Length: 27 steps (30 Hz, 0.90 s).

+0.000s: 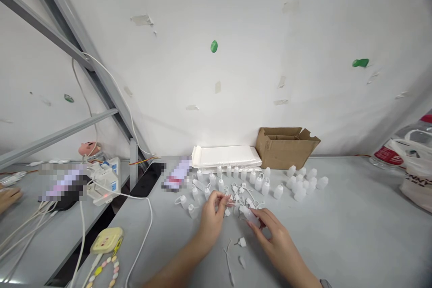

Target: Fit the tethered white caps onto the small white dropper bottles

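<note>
Between the hands, one translucent white plastic bottle [250, 217], tilted, right hand [280, 243] part-open around its body | left hand [212, 211] pinched nearly closed on a slender white strip [232, 203], near the bottle's top | beyond the grip, similar bottles [221, 185].

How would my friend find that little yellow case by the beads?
Find the gray table, then the white power strip off to its left. Nearer you, between the table's left edge and the curving white cable, sits the case. It's rounded and pale yellow, with a bead string beside it, unlike the plain cables around.
</note>
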Available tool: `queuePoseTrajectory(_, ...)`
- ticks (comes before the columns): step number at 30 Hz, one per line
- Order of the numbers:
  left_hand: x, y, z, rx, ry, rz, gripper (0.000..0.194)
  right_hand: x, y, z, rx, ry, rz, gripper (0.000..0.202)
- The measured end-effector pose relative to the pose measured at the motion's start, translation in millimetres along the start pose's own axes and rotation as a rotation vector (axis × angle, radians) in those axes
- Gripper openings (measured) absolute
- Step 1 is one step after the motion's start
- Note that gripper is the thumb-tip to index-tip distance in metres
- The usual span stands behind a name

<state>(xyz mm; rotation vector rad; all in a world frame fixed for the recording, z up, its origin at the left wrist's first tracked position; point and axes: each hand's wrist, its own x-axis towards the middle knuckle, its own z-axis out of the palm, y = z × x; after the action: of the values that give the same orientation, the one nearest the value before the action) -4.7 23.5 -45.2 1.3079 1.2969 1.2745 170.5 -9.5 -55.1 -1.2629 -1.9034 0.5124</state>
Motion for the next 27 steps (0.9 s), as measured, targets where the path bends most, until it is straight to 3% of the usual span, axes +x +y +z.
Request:
queuePoseTrajectory(5,4.2,3.4,0.2,-0.273,0.020,-0.124,0.031,-1.5,1.2,1.5,-0.003,-0.032,0.006,0.020)
queuePoseTrajectory(10,8.4,9.9,-3.0,-0.375,0.030,-0.258,0.042,-1.8,1.3,1.6,0.006,-0.068,0.033,0.020)
queuePoseTrajectory(14,10.5,9.0,-2.8,-0.399,0.017,-0.270,0.044,-1.2,1.5,1.8,0.008,-0.076,0.048,0.020)
queuePoseTrajectory(20,9.5,11.0,-8.7,0.076,0.017,-0.100,0.025,-1.1,0.6,0.6,0.005,-0.048,0.044,0.021)
queuePoseTrajectory(24,5.7,14.9,-21.1,0.504,-0.146,-0.050,0.019,-0.7,-0.5,0.1,-0.013,-0.015,0.024,0.022)
queuePoseTrajectory(27,2.2,12.6,-28.6,0.663,-0.206,-0.025,0.017,-0.3,-1.6,-0.2,-0.016,0.001,0.020,0.022)
